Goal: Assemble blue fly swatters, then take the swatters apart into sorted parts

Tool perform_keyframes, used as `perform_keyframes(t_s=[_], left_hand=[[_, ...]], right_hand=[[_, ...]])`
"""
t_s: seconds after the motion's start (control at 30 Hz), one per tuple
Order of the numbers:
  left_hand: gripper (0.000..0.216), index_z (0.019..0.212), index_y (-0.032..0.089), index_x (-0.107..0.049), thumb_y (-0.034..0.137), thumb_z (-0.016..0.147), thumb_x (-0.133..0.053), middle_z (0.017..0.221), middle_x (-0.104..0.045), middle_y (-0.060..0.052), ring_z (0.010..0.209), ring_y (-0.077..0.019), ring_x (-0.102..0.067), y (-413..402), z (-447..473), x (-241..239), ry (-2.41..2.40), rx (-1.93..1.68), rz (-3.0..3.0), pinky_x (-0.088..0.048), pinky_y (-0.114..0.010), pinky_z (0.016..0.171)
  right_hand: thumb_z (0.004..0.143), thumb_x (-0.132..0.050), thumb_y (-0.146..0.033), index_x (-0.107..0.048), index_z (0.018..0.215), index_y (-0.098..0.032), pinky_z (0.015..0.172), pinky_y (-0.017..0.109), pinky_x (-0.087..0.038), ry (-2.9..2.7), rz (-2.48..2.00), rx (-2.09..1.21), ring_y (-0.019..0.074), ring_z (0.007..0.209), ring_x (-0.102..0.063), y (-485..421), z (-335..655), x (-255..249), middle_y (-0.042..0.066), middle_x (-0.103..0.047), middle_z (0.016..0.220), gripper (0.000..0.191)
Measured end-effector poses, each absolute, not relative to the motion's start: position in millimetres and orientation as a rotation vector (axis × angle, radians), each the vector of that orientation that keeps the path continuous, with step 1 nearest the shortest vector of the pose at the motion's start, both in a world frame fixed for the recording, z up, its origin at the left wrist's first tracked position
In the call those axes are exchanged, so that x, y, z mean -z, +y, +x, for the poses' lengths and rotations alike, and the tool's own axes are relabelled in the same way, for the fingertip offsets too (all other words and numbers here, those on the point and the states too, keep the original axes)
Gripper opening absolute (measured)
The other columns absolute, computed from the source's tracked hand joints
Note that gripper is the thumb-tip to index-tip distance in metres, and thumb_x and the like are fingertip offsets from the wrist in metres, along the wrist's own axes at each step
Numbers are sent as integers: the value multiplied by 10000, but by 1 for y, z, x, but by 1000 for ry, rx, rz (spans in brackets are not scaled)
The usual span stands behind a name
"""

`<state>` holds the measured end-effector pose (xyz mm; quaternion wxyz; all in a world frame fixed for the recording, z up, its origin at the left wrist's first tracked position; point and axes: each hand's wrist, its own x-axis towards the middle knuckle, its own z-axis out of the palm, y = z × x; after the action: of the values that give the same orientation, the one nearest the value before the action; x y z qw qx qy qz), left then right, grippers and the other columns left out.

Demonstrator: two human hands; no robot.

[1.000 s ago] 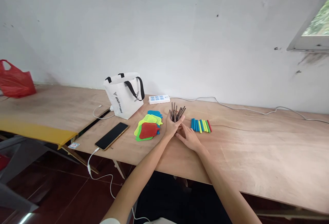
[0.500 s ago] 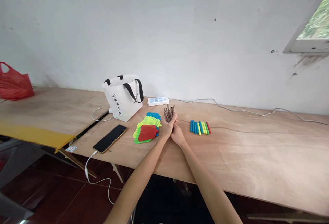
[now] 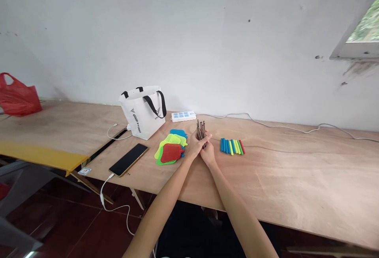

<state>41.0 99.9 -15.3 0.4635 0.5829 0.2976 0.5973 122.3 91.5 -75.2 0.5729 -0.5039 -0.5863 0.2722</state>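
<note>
A bundle of thin brownish metal rods (image 3: 201, 129) stands nearly upright, its tops showing above my fingers. My left hand (image 3: 194, 145) is closed around the bundle, with the thumb across its front. Against it, lower and to the right, my right hand (image 3: 208, 153) is closed at the rods' lower part, which is hidden. Left of my hands lie overlapping mesh fly swatter heads: a red head (image 3: 171, 153), a yellow head (image 3: 177, 139), a green head (image 3: 164, 161) and a blue head (image 3: 178, 133). On the right, several coloured handles (image 3: 232, 146) in blue, yellow, green and red lie in a row.
A black-screened phone (image 3: 128, 159) lies at left with a white cable plugged in. Behind it stands a white bag (image 3: 145, 114) with black handles. A power strip (image 3: 183, 116) rests near the wall, its cord running right. A red plastic bag (image 3: 19, 96) sits far left.
The rods have shifted slightly right in the view and stand straighter and closer together. Both hands remain closed around them. The whole view has moved slightly.
</note>
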Motion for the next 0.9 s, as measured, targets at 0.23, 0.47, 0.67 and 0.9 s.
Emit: perform_keyframes(t_s=[0.23, 0.47, 0.67, 0.9], left_hand=[[396, 691, 191, -564, 504, 733, -803, 606, -570, 22, 576, -144, -548, 99, 39, 15, 738, -1363, 1555, -442, -264, 599], [412, 597, 192, -537, 482, 836, -705, 550, -532, 17, 533, -133, -524, 96, 36, 11, 732, -1324, 1609, -422, -257, 579], [358, 643, 184, -610, 490, 748, -765, 561, -573, 2, 541, -155, -555, 104, 38, 7, 657, -1144, 1603, -428, -264, 554], [297, 643, 172, -605, 413, 686, -774, 527, -539, 14, 491, -140, -527, 101, 42, -10, 542, -1028, 1544, -372, -251, 485]], right_hand=[[740, -520, -263, -673, 1045, -168, 843, 362, -561, -1398, -1119, -647, 268, 932, -702, 89, 122, 73, 78, -764, 974, 355], [713, -531, -266, -628, 784, -196, 770, 364, -556, -1429, -1197, -660, 277, 810, -686, 87, 123, 72, 49, -705, 735, 139], [686, -533, -254, -617, 875, -217, 825, 367, -558, -1411, -1233, -685, 274, 921, -676, 92, 129, 74, 46, -690, 782, 210], [656, -578, -273, -539, 847, -224, 626, 347, -553, -1416, -1199, -830, 229, 700, -628, 94, 134, 74, 12, -615, 692, 202]])
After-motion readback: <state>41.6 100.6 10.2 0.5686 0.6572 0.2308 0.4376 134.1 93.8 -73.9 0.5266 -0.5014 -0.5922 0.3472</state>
